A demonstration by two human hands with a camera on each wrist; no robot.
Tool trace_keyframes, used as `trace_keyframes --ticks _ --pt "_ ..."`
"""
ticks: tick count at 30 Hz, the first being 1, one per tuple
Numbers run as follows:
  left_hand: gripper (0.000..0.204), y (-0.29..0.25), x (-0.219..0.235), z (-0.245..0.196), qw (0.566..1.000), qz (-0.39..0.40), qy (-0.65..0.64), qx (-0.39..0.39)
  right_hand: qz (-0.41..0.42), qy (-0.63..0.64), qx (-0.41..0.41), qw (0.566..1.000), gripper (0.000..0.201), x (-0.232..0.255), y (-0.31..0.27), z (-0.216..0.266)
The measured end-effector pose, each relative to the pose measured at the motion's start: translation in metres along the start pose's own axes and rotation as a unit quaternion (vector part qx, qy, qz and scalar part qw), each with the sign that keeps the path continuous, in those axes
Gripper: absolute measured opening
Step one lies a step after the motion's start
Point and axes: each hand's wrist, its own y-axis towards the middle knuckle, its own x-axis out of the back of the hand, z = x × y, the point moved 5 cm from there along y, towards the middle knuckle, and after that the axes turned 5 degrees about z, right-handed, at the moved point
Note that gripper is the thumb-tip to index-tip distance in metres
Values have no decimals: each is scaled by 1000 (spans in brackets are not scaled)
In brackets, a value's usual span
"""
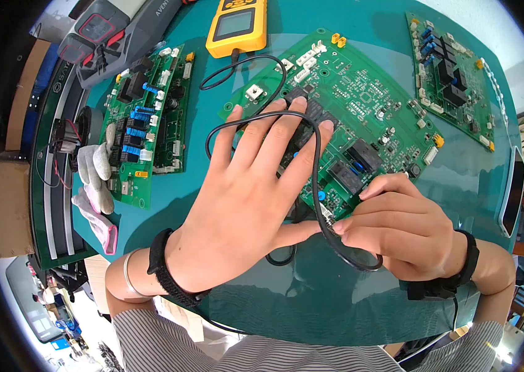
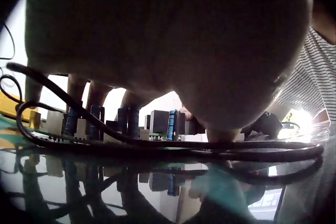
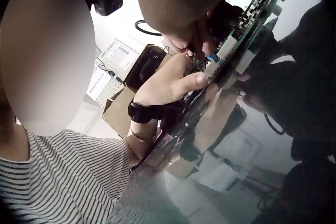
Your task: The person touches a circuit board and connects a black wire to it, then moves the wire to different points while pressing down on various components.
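Note:
A large green circuit board (image 1: 349, 68) lies slanted on the green tabletop. My left hand (image 1: 231, 192) spreads over its left part, straight fingers resting among dark components and the thumb reaching to the near edge. A black cable (image 1: 317, 161) leaves the yellow handheld meter (image 1: 235, 25), loops over the left fingers and curves into my right hand (image 1: 408, 226). The right fingertips pinch at the board's near corner, beside a small white connector (image 1: 326, 212); the cable's end is hidden there. In the left wrist view, the cable (image 2: 131, 141) runs low before the upright components.
Another circuit board (image 1: 145, 93) stands at the left, overlapping one behind it; a third board (image 1: 466, 93) lies far right. Grey-white gloves (image 1: 94, 173) lie by the left edge, below a grey case (image 1: 135, 37). A phone (image 1: 511, 192) rests at the right edge.

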Motion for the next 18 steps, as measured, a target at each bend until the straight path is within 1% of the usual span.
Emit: trace_keyframes --ticks 18 --pt "101 1 1 -1 1000 0 -4 -2 0 8 0 1000 13 0 0 0"
